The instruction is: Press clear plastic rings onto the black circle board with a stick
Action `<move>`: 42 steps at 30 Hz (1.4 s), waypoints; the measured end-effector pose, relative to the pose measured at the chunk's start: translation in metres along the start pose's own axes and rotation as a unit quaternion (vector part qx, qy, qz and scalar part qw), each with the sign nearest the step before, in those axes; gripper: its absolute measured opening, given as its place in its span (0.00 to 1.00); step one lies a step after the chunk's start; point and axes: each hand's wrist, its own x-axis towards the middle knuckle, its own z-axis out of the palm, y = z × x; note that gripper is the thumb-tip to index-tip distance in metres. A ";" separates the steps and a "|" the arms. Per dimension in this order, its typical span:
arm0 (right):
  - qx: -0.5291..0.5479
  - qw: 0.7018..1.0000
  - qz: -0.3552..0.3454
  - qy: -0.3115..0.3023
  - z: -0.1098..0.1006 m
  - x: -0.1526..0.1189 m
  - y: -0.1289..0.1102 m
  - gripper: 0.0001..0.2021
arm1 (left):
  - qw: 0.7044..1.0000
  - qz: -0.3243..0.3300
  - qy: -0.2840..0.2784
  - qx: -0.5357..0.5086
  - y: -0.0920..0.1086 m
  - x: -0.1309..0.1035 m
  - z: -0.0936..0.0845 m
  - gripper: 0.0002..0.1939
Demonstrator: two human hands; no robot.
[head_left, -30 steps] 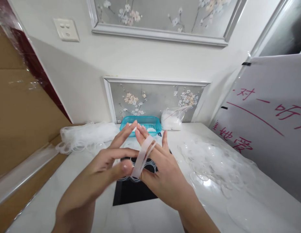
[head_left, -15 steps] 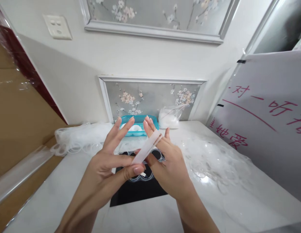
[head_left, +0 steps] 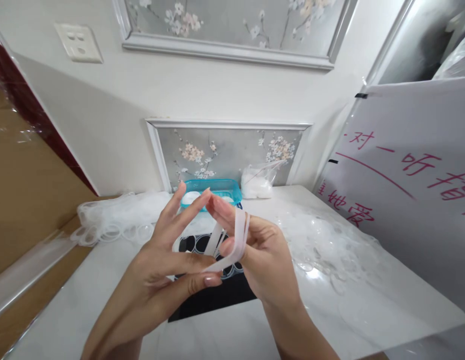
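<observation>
A translucent white band (head_left: 238, 240) is stretched between my two hands above the table. My left hand (head_left: 172, 270) pinches its lower left end between thumb and index finger, with the other fingers spread. The band loops around fingers of my right hand (head_left: 266, 250), whose thumb presses against it from inside. The fingertips of both hands meet near the top. Beneath them lies a black mat (head_left: 213, 300) with clear round-celled pieces (head_left: 196, 243) on it, partly hidden by my hands.
Behind stand a blue tray (head_left: 232, 186) with white round items and a plastic bag (head_left: 258, 182) of white material. White rings (head_left: 115, 215) are heaped at left; clear rings (head_left: 326, 245) spread at right. A whiteboard (head_left: 405, 120) stands at right, cardboard (head_left: 25, 175) at left.
The band has opened from a narrow strip into a bent loop. My right hand has turned, its thumb now inside the band. The view has shifted slightly.
</observation>
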 end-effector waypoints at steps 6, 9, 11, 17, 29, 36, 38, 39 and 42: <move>-0.231 0.966 -0.083 -0.080 0.001 -0.010 -0.003 0.35 | 0.998 0.049 -0.043 0.019 -0.007 0.004 -0.012 0.15; -0.317 0.932 -0.131 -0.118 0.001 -0.014 -0.004 0.43 | 0.995 0.035 -0.092 -0.013 -0.009 0.002 -0.017 0.13; -0.355 0.914 -0.152 -0.128 0.001 -0.015 -0.004 0.46 | 0.994 -0.008 -0.081 -0.073 -0.008 -0.001 -0.017 0.12; -0.449 0.862 -0.193 -0.131 0.001 -0.015 -0.002 0.40 | 0.975 -0.136 -0.033 -0.171 0.005 -0.008 -0.001 0.12; -0.470 0.857 -0.199 -0.075 -0.003 -0.013 -0.005 0.33 | 0.994 -0.047 0.004 -0.097 0.007 -0.002 0.003 0.10; -0.461 0.865 -0.199 -0.015 0.000 -0.013 -0.007 0.30 | 0.989 -0.071 0.049 -0.124 0.009 -0.002 0.011 0.21; -0.464 0.863 -0.199 0.001 0.002 -0.015 -0.006 0.31 | 0.986 -0.067 0.064 -0.138 0.010 -0.001 0.013 0.22; -0.466 0.862 -0.200 0.006 0.002 -0.015 -0.006 0.31 | 0.985 -0.067 0.075 -0.144 0.011 0.001 0.014 0.22; -0.467 0.857 -0.218 0.023 0.005 -0.016 -0.003 0.31 | 0.984 -0.078 0.079 -0.138 0.010 0.005 0.014 0.25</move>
